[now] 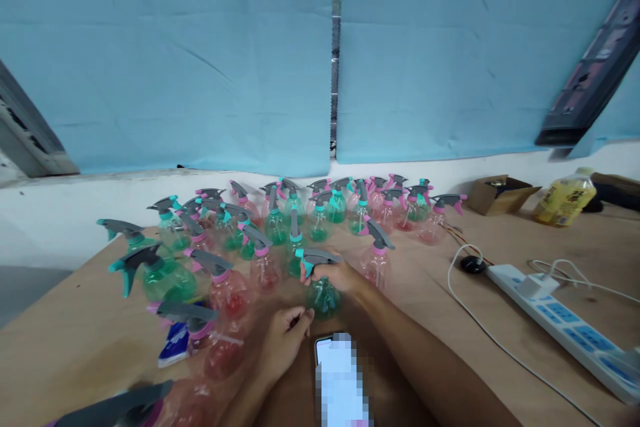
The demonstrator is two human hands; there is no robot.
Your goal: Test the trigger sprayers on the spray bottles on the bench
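A green spray bottle (324, 299) with a grey and teal trigger head stands in front of me. My right hand (336, 273) is wrapped around it just under the head, fingers near the teal trigger. Close to the bottle's lower left side is my left hand (287, 340), its fingers curled in and thumb folded over; I see nothing in it. A lit phone (343, 380) with a blurred-out screen lies below the bottle, between my forearms. Several pink and green spray bottles surround my hands, such as a pink one (376, 267) behind my right wrist and another pink one (264, 270) further left.
More spray bottles (276, 223) crowd the back and left of the wooden table (425, 320). A blue packet (175, 343) lies at the left. On the right are a power strip (565, 327), white cables, a black mouse-like object (473, 264), a cardboard box (500, 197) and a yellow-labelled bottle (565, 199).
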